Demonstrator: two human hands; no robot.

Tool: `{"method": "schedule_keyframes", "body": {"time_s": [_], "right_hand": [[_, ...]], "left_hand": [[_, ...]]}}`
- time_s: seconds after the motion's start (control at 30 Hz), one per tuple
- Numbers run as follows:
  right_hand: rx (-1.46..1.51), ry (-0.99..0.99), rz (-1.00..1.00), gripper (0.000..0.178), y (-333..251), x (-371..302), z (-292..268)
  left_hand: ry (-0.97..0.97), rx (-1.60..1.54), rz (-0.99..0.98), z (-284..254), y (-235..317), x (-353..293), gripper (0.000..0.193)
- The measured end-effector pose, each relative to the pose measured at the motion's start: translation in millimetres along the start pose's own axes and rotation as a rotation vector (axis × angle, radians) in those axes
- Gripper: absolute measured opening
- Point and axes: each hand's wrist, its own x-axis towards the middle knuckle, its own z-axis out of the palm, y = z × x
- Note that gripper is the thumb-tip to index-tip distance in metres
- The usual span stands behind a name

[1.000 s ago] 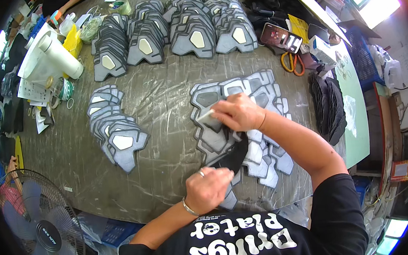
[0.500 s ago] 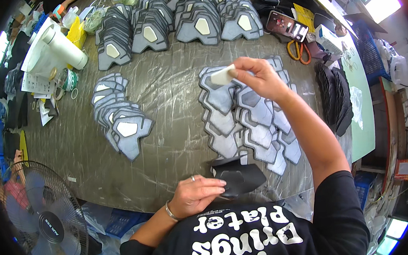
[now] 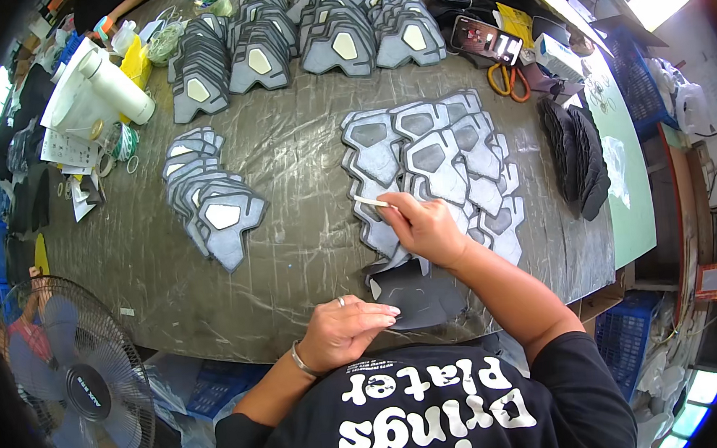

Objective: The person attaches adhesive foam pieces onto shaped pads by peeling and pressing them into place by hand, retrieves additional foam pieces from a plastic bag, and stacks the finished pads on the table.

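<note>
My right hand [image 3: 428, 229] pinches a small off-white flat piece [image 3: 370, 201], seen nearly edge-on above the near-left part of the overlapped grey panels [image 3: 436, 157]. These panels have dark borders, and several show a dark hexagonal patch. Close to my body, my left hand [image 3: 348, 330] has its fingertips together at the left edge of a black flat piece [image 3: 419, 297]. That piece lies at the table's near edge, with its far-left part raised or folded. Left of centre lies a fanned row of similar grey panels [image 3: 227, 238] with off-white patches.
Tall stacks of patched grey panels [image 3: 258, 73] stand along the back. A phone [image 3: 486, 41], orange-handled scissors [image 3: 507, 83] and black layered pieces [image 3: 574, 156] lie on the right. At left are a white bottle [image 3: 116, 87] and a standing fan [image 3: 85, 384].
My right hand has come down toward me from the far side of the grey panels, carrying the off-white piece, which has turned edge-on. My left hand stays at the black piece.
</note>
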Motion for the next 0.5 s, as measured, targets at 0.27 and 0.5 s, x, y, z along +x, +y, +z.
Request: {"method": "schedule_keyframes", "body": {"time_s": [0.27,0.5], "right_hand": [[-0.109,0.041,0.045,0.012,5,2,29],[-0.251,0.044,0.068,0.012,13,6,39]], "left_hand": [[0.094,-0.149,-0.088,-6,6,-24,0.019],[0.159,-0.393,-0.161,-21,30,-58,0.013]]}}
